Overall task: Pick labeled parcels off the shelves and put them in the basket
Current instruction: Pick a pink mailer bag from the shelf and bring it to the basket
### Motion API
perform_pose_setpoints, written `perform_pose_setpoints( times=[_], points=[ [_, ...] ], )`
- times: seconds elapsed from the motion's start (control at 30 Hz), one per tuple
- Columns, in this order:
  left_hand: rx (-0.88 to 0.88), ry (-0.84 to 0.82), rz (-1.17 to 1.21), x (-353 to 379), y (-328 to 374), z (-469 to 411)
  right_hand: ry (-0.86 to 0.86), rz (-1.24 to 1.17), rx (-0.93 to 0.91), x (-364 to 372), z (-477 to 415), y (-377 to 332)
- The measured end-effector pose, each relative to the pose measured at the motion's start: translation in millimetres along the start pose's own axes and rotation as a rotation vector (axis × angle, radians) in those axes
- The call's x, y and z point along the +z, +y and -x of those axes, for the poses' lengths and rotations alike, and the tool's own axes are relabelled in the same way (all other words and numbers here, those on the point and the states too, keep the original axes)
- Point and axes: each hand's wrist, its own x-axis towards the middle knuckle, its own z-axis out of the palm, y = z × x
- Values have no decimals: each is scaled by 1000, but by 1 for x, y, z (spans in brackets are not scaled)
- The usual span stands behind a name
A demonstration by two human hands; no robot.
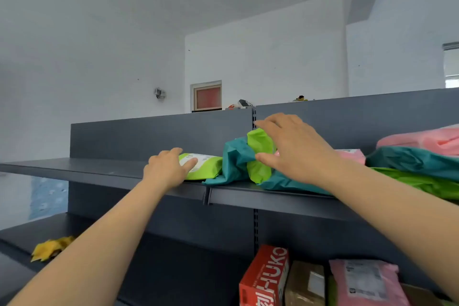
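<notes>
On the top shelf, a flat green parcel lies labeled side up, long axis left to right. The left hand grips its left end, thumb on the label. Just to the right, the right hand clasps a crumpled green parcel, upright against a teal bag, probably lifting first. No basket shows.

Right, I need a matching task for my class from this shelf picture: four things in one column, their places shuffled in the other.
1 left hand
2 right hand
3 red box
4 yellow bag

a lower shelf, far left
b grips the crumpled green parcel
c beside the brown box
d grips the labelled green parcel

Pairs: 1-d; 2-b; 3-c; 4-a
</notes>
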Motion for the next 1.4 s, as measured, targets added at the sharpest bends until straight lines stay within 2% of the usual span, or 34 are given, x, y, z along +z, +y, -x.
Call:
perform_pose_setpoints(
  times=[0.13,0.23,0.43,0.67,0.83,0.97,1.27,1.4],
  points=[
    [-134,-129,-19,5,-22,-18,-39,28,25,9,-18,-7],
    [-134,-213,-10,11,-36,-28,-71,59,12,18,-33,-16],
    [24,-141,127,15,-37,-31,-160,160,-45,32,-52,-29],
    [27,-38,282,16,-30,-15,-285,353,-131,47,-63,-38],
    [60,-13,319,13,-23,-5,-265,549,-216,50,-60,-42],
    [89,0,333,12,-16,4,-249,386,-22,41,-57,-36],
    [112,-10,308,20,8,11,126,67,340,14,-44,22],
    [93,4,309,20,16,11,241,-120,573,3,-46,50]
  ],
)
